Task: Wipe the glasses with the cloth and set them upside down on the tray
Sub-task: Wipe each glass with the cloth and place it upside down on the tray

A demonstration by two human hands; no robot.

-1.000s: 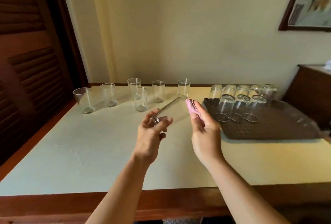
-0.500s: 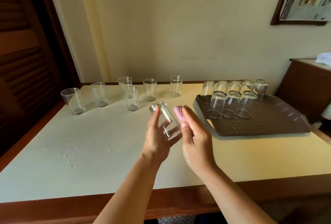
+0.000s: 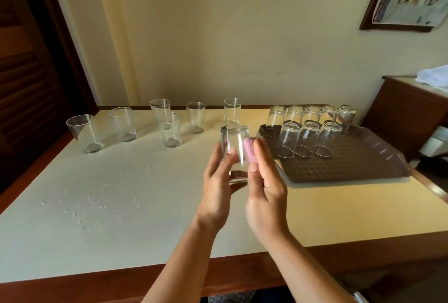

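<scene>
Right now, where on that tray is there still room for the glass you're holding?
The tray's near half and right side lie bare, in front of the three upside-down glasses and out to the right rim. The far left corner is crowded: two rows of upturned glasses. The held glass sits between the left hand and right hand.

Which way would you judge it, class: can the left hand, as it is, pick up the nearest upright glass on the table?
Probably not yet: the left hand already grips a glass, though the path to the upright glass looks open.
</scene>
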